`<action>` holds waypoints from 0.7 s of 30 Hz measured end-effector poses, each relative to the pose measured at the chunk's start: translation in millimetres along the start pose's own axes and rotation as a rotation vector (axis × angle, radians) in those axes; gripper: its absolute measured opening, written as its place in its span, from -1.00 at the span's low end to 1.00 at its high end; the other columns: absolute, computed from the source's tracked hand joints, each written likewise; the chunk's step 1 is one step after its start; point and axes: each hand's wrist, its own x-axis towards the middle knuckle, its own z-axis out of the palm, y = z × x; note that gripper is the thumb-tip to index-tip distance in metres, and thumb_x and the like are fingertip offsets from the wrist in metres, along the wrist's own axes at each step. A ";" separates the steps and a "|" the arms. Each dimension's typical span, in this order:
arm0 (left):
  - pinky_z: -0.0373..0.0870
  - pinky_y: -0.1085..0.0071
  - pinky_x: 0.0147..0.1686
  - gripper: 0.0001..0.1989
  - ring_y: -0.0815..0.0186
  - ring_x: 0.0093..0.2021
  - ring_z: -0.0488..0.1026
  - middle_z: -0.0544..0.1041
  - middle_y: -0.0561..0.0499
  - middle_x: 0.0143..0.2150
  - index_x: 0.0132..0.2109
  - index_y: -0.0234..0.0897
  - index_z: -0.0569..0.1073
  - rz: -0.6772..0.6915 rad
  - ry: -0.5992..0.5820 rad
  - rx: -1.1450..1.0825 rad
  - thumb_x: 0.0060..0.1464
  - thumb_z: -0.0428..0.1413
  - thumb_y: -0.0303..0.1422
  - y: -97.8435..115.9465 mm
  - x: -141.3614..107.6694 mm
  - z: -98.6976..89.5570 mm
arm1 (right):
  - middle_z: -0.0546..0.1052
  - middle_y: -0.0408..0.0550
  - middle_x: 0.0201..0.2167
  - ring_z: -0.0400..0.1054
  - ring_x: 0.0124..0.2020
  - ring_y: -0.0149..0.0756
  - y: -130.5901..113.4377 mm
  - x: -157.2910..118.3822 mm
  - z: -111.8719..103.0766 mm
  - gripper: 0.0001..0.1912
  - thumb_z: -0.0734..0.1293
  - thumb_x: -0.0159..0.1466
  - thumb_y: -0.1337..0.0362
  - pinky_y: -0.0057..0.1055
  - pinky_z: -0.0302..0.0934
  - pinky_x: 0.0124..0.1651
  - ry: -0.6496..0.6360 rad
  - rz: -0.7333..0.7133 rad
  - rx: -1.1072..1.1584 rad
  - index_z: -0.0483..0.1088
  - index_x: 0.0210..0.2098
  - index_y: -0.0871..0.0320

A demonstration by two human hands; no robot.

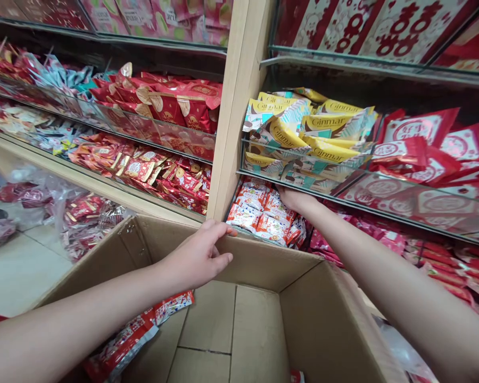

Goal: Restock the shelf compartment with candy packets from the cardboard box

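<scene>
Lots of little white-and-red packets (259,210) fill the low shelf (243,231) at one o'clock, so that spot looks nearly full; a few packs (122,346) seem left in your box (319,319) at eight o'clock. Your left grip (201,255) is loose, holding nothing; your right grip (295,200) is part hidden, so I can't tell

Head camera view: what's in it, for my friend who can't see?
The right hand reaches under a shelf of yellow packets to white and red packets below; the left hand is over an open cardboard box with shiny packets inside.
</scene>
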 end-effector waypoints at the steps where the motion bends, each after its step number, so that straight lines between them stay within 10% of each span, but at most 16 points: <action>1: 0.30 0.43 -0.46 -0.74 0.45 -0.48 0.31 0.23 0.05 -0.17 -0.11 -0.17 0.26 0.007 -0.001 0.009 -0.01 0.00 -0.40 0.0 -0.1 -0.4 | 0.28 0.08 0.10 0.13 0.12 -0.14 -1.3 -6.5 -1.1 -0.42 -0.13 0.29 0.05 -0.17 0.00 0.11 0.006 0.011 0.004 0.18 0.12 0.19; 15: 0.30 0.41 -0.44 -0.73 0.43 -0.47 0.33 0.24 0.03 -0.14 -0.09 -0.17 0.27 0.010 0.007 0.040 0.00 0.00 -0.38 -0.6 -0.9 -0.2 | 0.44 0.34 -0.13 0.33 -0.09 0.06 -3.8 -33.5 -10.4 -0.17 -0.16 0.20 -0.19 -0.18 0.18 -0.09 -0.150 0.066 -0.032 0.42 -0.17 0.35; 21: 0.31 0.42 -0.43 -0.73 0.45 -0.47 0.32 0.23 0.03 -0.13 -0.09 -0.17 0.25 0.007 -0.010 0.048 0.01 -0.01 -0.39 0.3 -0.6 -0.5 | 0.29 0.03 0.10 0.08 0.15 -0.16 -1.2 -8.5 -2.1 -0.40 -0.07 0.27 -0.02 -0.24 -0.07 0.17 0.097 -0.128 0.045 0.21 0.11 0.18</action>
